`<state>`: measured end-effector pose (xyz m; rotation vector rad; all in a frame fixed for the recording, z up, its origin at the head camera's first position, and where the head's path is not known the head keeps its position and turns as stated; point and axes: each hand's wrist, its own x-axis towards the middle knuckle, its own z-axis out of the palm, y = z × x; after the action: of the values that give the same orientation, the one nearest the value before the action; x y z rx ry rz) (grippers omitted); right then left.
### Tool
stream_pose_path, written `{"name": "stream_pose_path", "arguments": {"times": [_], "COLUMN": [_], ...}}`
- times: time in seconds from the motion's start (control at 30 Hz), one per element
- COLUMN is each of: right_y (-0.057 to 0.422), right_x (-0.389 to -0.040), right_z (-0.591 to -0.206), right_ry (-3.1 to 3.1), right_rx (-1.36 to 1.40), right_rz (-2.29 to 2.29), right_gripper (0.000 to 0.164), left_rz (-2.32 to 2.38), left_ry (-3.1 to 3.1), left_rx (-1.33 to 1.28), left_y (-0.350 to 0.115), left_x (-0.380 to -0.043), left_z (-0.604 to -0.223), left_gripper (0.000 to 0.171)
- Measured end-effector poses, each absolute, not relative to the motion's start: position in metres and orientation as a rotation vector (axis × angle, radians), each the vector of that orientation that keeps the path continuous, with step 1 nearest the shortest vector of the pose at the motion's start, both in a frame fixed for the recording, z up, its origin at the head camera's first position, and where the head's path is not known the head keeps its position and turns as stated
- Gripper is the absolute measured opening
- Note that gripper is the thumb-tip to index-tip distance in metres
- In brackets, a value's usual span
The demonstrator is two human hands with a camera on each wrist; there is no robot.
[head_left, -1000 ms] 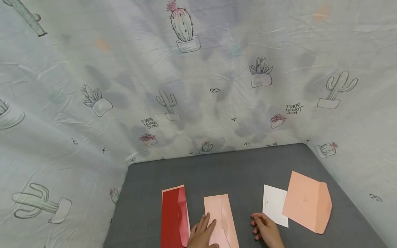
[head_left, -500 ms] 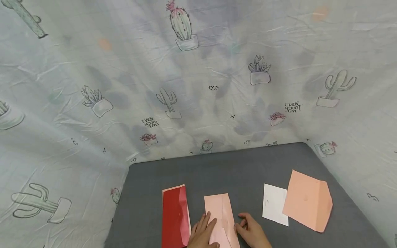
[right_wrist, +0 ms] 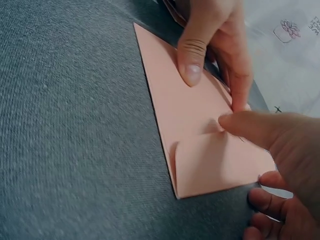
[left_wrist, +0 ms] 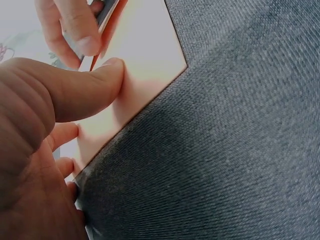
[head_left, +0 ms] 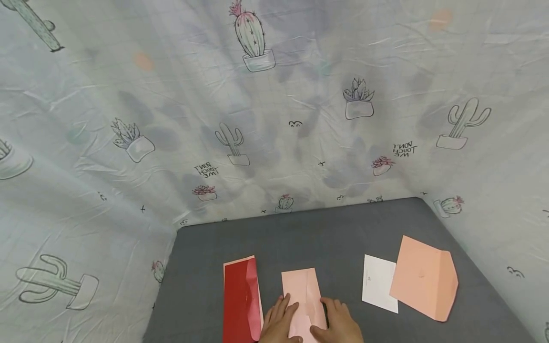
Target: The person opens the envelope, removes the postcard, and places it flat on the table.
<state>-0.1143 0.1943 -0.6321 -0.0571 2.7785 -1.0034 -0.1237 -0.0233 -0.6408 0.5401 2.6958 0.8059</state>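
Note:
A pale pink envelope (head_left: 298, 283) lies lengthwise on the grey table, its flap (right_wrist: 207, 167) folded over along the right side. My left hand (head_left: 280, 324) rests on its left part, fingers extended and thumb (left_wrist: 97, 87) down on the paper. My right hand (head_left: 340, 324) is at the right edge. Its thumb (right_wrist: 247, 125) is on the free edge of the flap while the other fingers curl beside the folded edge, pinching the envelope there. In the left wrist view the flap stands slightly raised near the right fingertips.
To the left lies a red envelope (head_left: 235, 300) with a peach edge showing beneath it. Off to the right are a white card (head_left: 377, 286) and a peach envelope (head_left: 416, 276) with its flap unfolded, overlapping the card. Cactus-print cloth (head_left: 274, 119) hangs around the grey table (head_left: 326, 238).
My right hand has moved left from beside the white card to the pink envelope's right edge, and its thumb has come onto the flap. My left hand has stayed in place.

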Motion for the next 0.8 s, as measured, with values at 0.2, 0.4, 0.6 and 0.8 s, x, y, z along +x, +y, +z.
{"name": "stream_pose_path", "arguments": {"times": [0.2,0.4,0.6,0.8], "right_y": [0.193,0.190,0.185,0.188], "right_x": [-0.119,-0.128,-0.133,-0.135], "right_z": [-0.634,-0.645,-0.636,-0.624], "right_ry": [2.841,2.905,2.945,2.926], "right_rx": [-0.018,0.052,0.121,0.143], "right_rz": [-0.928,-0.811,-0.798,-0.819], "right_gripper": [0.086,0.087,0.079,0.073], "left_rz": [0.814,0.796,0.786,0.810], "left_ry": [2.691,2.696,2.752,2.732], "left_rx": [0.523,0.512,0.547,0.516], "left_y": [-0.018,-0.016,-0.014,-0.009], "left_x": [-0.128,-0.131,-0.133,-0.136], "left_z": [-0.640,-0.639,-0.641,-0.645], "left_gripper": [0.083,0.084,0.084,0.085]}}
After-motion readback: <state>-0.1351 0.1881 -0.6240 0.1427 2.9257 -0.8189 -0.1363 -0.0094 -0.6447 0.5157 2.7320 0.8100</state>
